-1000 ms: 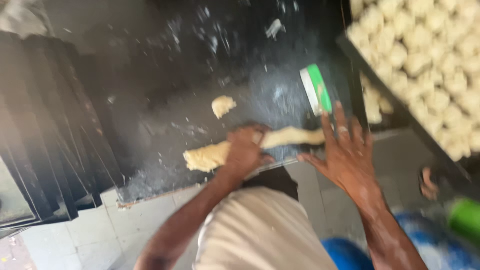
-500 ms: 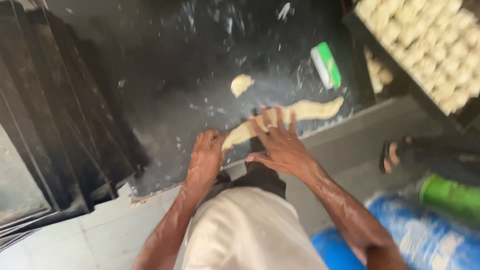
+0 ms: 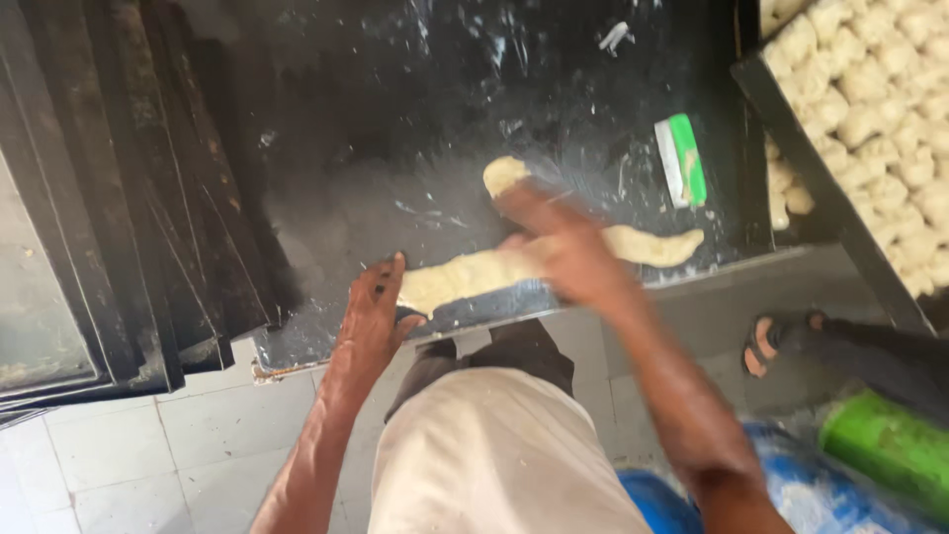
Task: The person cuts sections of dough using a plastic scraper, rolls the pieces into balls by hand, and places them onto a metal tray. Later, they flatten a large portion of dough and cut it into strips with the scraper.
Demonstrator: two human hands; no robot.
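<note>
1. head view: a dough rope point(image 3: 474, 272) lies along the near edge of the black table point(image 3: 346, 148).
2. left hand point(image 3: 374, 314) lies flat and open, fingers touching the rope's left end.
3. right hand point(image 3: 559, 247), blurred, presses open-palmed on the rope's middle.
4. a small dough lump point(image 3: 504, 173) sits just beyond the rope.
5. a green scraper point(image 3: 682, 158) lies beyond the rope's right end.

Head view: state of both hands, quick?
Left hand: open, flat at the end of the long pale dough rope.
Right hand: blurred, on the rope; cannot tell.
</note>
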